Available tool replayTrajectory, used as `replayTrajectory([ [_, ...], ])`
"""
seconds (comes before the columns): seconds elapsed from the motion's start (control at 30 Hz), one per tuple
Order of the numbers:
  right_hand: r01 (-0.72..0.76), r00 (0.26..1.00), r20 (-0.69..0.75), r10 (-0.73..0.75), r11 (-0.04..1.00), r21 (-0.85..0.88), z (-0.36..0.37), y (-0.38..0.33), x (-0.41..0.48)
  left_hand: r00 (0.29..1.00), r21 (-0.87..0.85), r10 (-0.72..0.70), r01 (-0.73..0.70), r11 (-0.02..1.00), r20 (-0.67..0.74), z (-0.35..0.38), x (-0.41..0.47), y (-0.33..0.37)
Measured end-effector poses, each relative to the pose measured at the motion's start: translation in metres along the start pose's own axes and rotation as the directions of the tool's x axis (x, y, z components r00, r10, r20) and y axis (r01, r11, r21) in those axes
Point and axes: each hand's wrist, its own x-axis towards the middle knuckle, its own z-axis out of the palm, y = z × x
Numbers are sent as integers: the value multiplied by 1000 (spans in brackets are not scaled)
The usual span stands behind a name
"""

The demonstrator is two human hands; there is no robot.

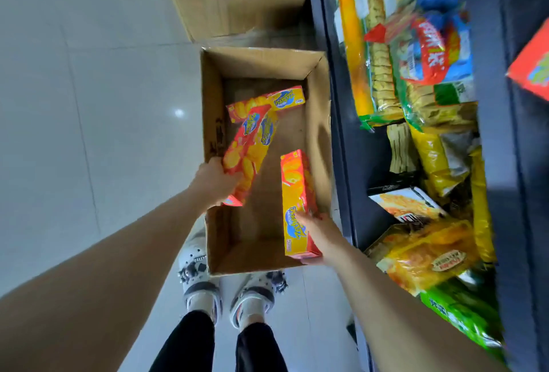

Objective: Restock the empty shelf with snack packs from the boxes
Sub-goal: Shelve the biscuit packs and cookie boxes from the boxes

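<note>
Open box [261, 53] on the floor, nearly emptied. Left hand [212, 181] curled round a red-yellow pack [249, 148] at the box's near-left wall, possibly two stacked. Right hand [319, 232] grips a second pack [297, 193] at the near-right corner. A third pack [276, 99] lies at the box's far end. Shelf [350, 148] right of the box is crowded; the empty one isn't identifiable. Sealed cartons [237, 6] beyond the box suggest much restocking is left.
</note>
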Motion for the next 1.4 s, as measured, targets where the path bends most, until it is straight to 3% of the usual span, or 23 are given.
replayTrajectory([
  [0.1, -7, 993, 115, -9, 991, 136, -18, -2, -61, 993, -306, -85, 105, 946, 78, -15, -71, 3],
  [0.23, 110, 976, 160, -145, 972, 209, -38, -4, -150, 984, -489, -70, 142, 860, 163, -33, -165, 7],
  [0.57, 368, 899, 128, -419, 880, 301, -59, 30, -342, 969, -590, 140, 6, 807, 201, -90, -343, 17],
  [0.73, 507, 841, 17, -541, 798, 325, -49, 72, -422, 922, -519, 314, -158, 840, 226, -129, -401, 20],
  [0.93, 667, 745, -231, -626, 682, 301, -30, 133, -519, 778, -299, 516, -428, 853, 358, -178, -481, 29],
  [1.07, 742, 670, -379, -639, 598, 303, -26, 179, -585, 660, -220, 603, -572, 790, 448, -181, -538, 41],
  [1.2, 800, 597, -562, -573, 484, 355, -36, 237, -636, 532, -158, 657, -700, 696, 534, -157, -603, 54],
  [1.4, 875, 473, -785, -400, 317, 366, -51, 342, -712, 364, -68, 621, -826, 560, 694, -86, -702, 61],
])
